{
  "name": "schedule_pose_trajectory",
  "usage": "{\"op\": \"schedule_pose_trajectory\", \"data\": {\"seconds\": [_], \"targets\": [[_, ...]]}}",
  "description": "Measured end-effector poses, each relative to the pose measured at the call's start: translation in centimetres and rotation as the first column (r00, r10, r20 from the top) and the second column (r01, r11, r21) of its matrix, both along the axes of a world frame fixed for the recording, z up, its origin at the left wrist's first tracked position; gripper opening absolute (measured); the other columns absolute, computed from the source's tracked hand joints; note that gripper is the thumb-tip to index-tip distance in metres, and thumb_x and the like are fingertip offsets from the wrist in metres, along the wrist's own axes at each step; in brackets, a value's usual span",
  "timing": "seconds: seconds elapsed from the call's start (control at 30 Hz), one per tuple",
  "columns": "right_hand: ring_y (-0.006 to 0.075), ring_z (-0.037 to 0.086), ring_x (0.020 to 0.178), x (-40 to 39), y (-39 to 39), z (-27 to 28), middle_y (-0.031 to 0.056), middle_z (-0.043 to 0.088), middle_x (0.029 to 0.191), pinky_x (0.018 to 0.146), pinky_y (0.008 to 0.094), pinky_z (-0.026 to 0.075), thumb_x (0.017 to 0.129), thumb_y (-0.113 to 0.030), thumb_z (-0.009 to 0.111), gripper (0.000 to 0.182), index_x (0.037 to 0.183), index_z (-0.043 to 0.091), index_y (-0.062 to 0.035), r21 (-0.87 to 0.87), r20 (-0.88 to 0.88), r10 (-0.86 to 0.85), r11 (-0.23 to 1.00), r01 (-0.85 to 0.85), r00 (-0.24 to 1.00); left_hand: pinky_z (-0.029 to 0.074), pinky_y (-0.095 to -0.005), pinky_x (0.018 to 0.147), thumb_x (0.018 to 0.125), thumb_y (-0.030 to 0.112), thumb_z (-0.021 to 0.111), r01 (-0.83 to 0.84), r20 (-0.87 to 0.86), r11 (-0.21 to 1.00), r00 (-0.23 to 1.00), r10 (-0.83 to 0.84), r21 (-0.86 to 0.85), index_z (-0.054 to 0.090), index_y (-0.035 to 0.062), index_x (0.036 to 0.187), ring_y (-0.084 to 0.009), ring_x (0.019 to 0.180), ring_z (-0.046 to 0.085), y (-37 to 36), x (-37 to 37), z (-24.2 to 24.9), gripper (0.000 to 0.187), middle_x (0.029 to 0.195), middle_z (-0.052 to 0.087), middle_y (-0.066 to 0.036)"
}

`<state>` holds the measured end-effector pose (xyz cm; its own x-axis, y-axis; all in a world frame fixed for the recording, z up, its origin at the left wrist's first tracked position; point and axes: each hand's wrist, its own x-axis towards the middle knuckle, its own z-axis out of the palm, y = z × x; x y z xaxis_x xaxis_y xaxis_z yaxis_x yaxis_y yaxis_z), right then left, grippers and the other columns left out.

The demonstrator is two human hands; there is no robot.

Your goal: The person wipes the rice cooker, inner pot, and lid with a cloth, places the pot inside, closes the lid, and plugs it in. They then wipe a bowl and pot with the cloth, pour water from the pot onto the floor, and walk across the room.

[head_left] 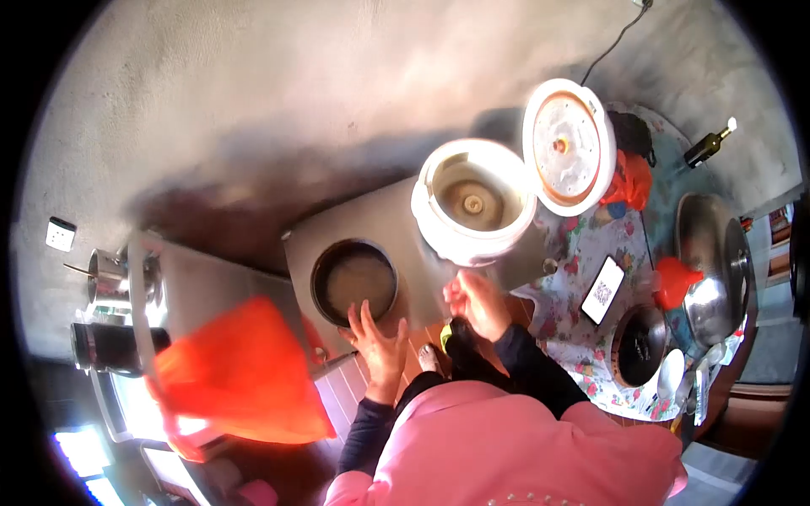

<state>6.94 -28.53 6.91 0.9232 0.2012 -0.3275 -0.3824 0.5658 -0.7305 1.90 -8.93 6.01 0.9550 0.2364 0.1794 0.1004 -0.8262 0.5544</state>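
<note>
My left hand (377, 346) is open with its fingers spread, the fingertips right at the near rim of a round, dark-rimmed pan (353, 282). The pan sits on a grey metal top, its inside dull brown. My right hand (478, 304) is curled closed just below a white rice cooker (474, 246), with nothing showing in its fingers. The cooker has no inner pot in it, and its round heating plate (474, 204) shows at the bottom. Its lid (567, 150) stands open to the right.
An orange-red cloth or bag (245, 379) hangs at the left beside metal pots (110, 278). On the flowered tablecloth (569, 253) lie a white card with a printed code (602, 290), a dark bowl (639, 346) and a large steel pan (709, 295). A bottle (707, 149) stands behind.
</note>
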Motion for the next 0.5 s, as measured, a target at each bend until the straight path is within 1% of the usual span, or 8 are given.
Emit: {"op": "schedule_pose_trajectory", "data": {"seconds": [0.07,0.1,0.17,0.27,0.33,0.4,0.47,0.5], "targets": [[0.0119,0.056,0.064,0.3,-0.2,0.1,0.0075,0.06,0.081,0.057,0.0249,0.046,0.091,-0.03,0.05,0.027,0.086,0.056,-0.0042,-0.047,-0.008,-0.129,0.991,0.129,0.992,0.022,-0.0544,0.103,0.071,0.018,0.068,-0.027,0.043,0.999,0.999,0.025,0.039,0.032,0.0017,0.129,-0.0421,0.123,0.03,0.4,0.1,-0.2,0.07,0.132,0.029,-0.025],[0.0119,0.056,0.066,0.0,-1.7,-0.1,0.007,0.06,0.08,0.06,0.0251,0.047,0.092,-0.03,0.049,0.028,0.086,0.056,-0.0037,-0.109,0.021,-0.014,0.994,0.016,1.0,0.022,-0.0544,0.103,0.071,0.018,0.068,-0.025,0.025,0.999,0.999,0.024,0.041,0.032,0.0017,0.129,-0.0421,0.123,0.03,0.9,-0.3,0.0,0.07,0.132,0.029,-0.025],[0.0114,0.056,0.067,-1.2,-4.2,-1.6,0.0046,0.059,0.079,0.061,0.0238,0.046,0.093,-0.029,0.048,0.028,0.086,0.056,-0.0034,-0.155,0.004,0.181,0.972,-0.179,0.983,0.027,-0.0487,0.101,0.071,0.01,0.065,-0.052,0.141,0.992,0.988,0.068,-0.119,0.036,0.0019,0.127,-0.0403,0.122,0.032,2.0,-0.7,0.4,0.064,0.131,0.033,-0.024],[0.01,0.055,0.067,-4.3,-5.9,-6.2,0.0034,0.059,0.079,0.061,0.0225,0.046,0.093,-0.029,0.048,0.028,0.084,0.057,-0.0037,-0.271,-0.168,0.27,0.912,-0.308,0.948,0.035,-0.0465,0.094,0.073,0.006,0.062,0.08,0.132,0.997,0.988,-0.078,-0.008,0.038,-0.0001,0.123,-0.0414,0.11,0.041,2.4,-4.9,-2.1,0.056,0.123,0.039,-0.025],[0.0078,0.055,0.067,-6.9,-6.6,-12.0,0.0026,0.059,0.078,0.059,0.0212,0.045,0.092,-0.031,0.05,0.03,0.083,0.058,-0.0045,-0.27,-0.342,0.249,0.897,-0.349,0.906,0.038,-0.0457,0.091,0.072,0.005,0.061,0.188,0.004,0.972,0.982,-0.19,-0.139,0.042,-0.0006,0.119,-0.0409,0.104,0.045,1.6,-8.3,-5.5,0.051,0.117,0.044,-0.023],[0.0071,0.055,0.064,-9.8,-6.6,-18.7,0.0014,0.06,0.077,0.054,0.0213,0.045,0.091,-0.033,0.052,0.03,0.084,0.059,-0.005,-0.384,-0.441,0.171,0.851,-0.358,0.881,0.04,-0.0449,0.089,0.072,0.006,0.061,0.226,-0.2,0.946,0.941,-0.273,-0.231,0.044,-0.0004,0.117,-0.0402,0.105,0.046,0.5,-11.5,-8.5,0.048,0.115,0.046,-0.022],[0.0077,0.057,0.07,-12.0,-6.6,-24.2,0.0016,0.062,0.082,0.061,0.0231,0.048,0.091,-0.031,0.051,0.025,0.087,0.059,-0.0068,-0.401,-0.573,0.176,0.791,-0.461,0.8,0.04,-0.0449,0.09,0.074,0.009,0.06,0.161,-0.428,0.902,0.838,-0.339,-0.4,0.044,0.0001,0.116,-0.0395,0.106,0.046,0.1,-14.7,-11.7,0.047,0.114,0.047,-0.022],[0.0066,0.056,0.066,-12.7,-6.3,-25.7,0.0,0.062,0.078,0.057,0.0221,0.047,0.089,-0.032,0.053,0.026,0.088,0.06,-0.0068,-0.381,-0.636,0.126,0.807,-0.452,0.761,0.04,-0.0449,0.09,0.075,0.013,0.059,0.162,-0.468,0.91,0.815,-0.342,-0.383,0.043,0.0004,0.118,-0.0385,0.108,0.046,-0.2,-16.4,-13.6,0.047,0.114,0.048,-0.021]]}}
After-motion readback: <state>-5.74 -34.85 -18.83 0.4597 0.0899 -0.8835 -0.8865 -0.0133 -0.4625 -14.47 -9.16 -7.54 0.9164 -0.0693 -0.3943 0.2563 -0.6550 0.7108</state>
